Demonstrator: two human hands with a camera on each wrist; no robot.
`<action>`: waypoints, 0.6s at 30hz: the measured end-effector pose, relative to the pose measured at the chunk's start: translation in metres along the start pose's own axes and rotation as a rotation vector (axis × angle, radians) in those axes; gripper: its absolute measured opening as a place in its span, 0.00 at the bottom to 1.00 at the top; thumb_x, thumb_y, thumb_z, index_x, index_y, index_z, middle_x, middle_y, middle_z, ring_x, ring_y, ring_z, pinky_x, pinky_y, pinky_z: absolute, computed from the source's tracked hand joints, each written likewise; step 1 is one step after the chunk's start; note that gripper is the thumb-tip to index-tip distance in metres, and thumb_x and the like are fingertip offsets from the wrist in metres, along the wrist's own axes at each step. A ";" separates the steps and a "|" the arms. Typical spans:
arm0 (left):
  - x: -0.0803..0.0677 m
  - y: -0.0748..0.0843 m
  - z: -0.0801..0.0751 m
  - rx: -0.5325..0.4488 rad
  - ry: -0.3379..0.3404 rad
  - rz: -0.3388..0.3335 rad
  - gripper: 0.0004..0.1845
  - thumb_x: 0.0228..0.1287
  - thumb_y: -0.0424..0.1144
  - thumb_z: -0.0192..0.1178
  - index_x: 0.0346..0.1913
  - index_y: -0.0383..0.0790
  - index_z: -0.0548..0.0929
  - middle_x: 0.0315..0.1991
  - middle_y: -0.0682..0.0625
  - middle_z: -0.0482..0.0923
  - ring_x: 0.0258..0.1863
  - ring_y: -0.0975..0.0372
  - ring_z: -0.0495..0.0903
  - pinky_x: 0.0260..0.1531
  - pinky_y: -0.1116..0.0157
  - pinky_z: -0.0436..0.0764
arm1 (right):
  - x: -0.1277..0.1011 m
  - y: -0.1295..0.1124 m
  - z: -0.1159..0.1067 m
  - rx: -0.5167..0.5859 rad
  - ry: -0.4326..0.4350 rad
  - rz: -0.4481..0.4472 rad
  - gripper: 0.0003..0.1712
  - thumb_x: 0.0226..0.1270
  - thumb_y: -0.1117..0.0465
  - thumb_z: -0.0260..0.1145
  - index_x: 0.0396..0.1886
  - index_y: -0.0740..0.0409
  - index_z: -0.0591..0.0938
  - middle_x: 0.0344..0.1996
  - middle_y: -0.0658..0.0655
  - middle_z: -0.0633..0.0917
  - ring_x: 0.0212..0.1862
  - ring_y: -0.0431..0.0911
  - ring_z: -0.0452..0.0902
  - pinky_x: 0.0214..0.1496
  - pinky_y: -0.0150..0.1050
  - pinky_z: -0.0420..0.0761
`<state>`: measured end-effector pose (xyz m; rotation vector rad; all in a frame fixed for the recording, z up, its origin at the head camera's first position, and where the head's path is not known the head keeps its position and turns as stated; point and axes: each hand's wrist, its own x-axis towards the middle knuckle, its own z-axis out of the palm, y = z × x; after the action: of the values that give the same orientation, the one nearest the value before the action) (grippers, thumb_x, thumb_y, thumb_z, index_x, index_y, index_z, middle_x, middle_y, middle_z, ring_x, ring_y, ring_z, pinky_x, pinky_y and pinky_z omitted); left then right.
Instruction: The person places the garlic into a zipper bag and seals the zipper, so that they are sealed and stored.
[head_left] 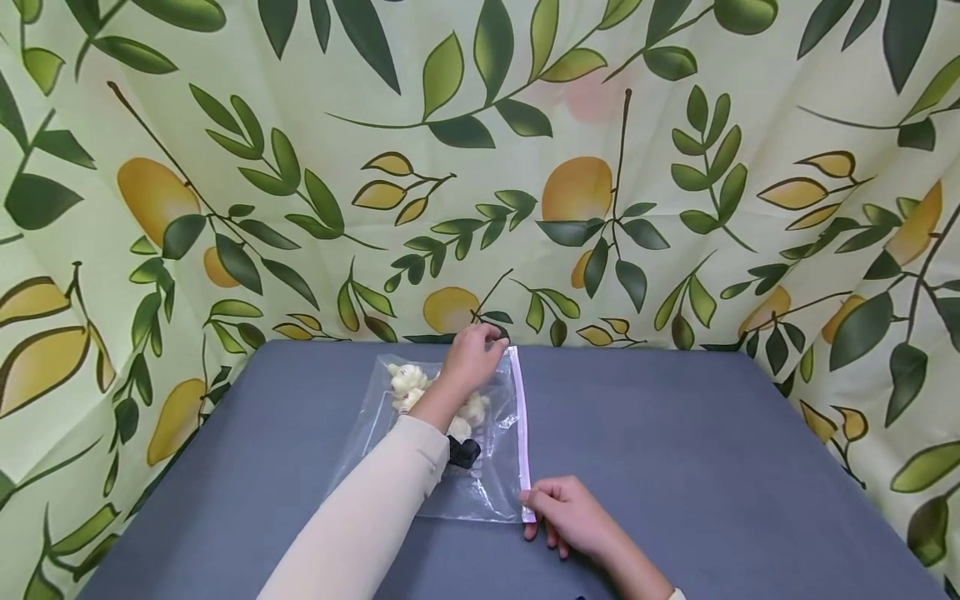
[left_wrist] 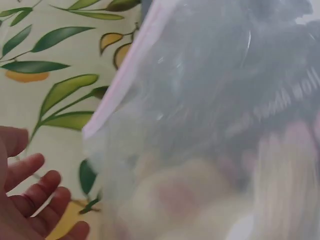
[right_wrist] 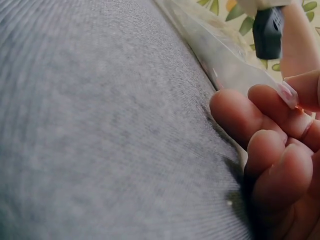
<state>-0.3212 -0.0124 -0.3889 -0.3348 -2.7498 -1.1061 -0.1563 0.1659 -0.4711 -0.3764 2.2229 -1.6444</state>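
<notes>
A clear plastic zip bag [head_left: 491, 496] lies flat, its pink-white zip strip [head_left: 522, 417] along the right side. Inside are several cream-coloured small figures [head_left: 407, 379], blurred in the left wrist view and partly hidden by my left arm. My right hand [head_left: 573, 517] pinches the strip's near corner between thumb and forefinger, as the right wrist view also shows. My left hand [head_left: 472, 358] is over the bag's far end, near the strip's far corner. In the left wrist view its fingers [left_wrist: 42, 192] are loosely bent and apart from the bag, holding nothing.
The bag is on a grey cloth-covered table [head_left: 637, 417]. A fabric backdrop [head_left: 480, 208] printed with leaves and yellow fruit rises behind the table and along its sides. A black device [right_wrist: 267, 32] sits at my left wrist.
</notes>
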 end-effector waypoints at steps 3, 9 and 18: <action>-0.008 -0.001 -0.014 0.054 -0.064 0.009 0.19 0.71 0.49 0.57 0.58 0.43 0.79 0.56 0.46 0.77 0.59 0.51 0.74 0.59 0.52 0.74 | 0.000 0.002 -0.003 0.001 0.006 -0.005 0.22 0.72 0.53 0.60 0.23 0.65 0.79 0.20 0.57 0.86 0.10 0.37 0.66 0.09 0.39 0.73; -0.048 -0.015 -0.056 0.116 -0.174 0.030 0.24 0.70 0.51 0.58 0.64 0.44 0.75 0.65 0.44 0.72 0.66 0.48 0.69 0.65 0.47 0.68 | 0.001 0.003 -0.005 0.012 0.021 -0.015 0.20 0.71 0.52 0.63 0.26 0.64 0.81 0.20 0.57 0.84 0.09 0.37 0.68 0.12 0.50 0.77; -0.104 -0.098 -0.116 0.075 -0.136 -0.102 0.30 0.70 0.48 0.57 0.67 0.32 0.69 0.65 0.34 0.69 0.64 0.41 0.69 0.61 0.42 0.70 | 0.000 0.008 -0.009 0.021 0.030 0.012 0.21 0.71 0.51 0.62 0.27 0.65 0.79 0.08 0.51 0.74 0.08 0.39 0.70 0.12 0.48 0.77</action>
<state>-0.2396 -0.1774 -0.3951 -0.2725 -2.9494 -1.0362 -0.1605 0.1757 -0.4768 -0.3337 2.2239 -1.6760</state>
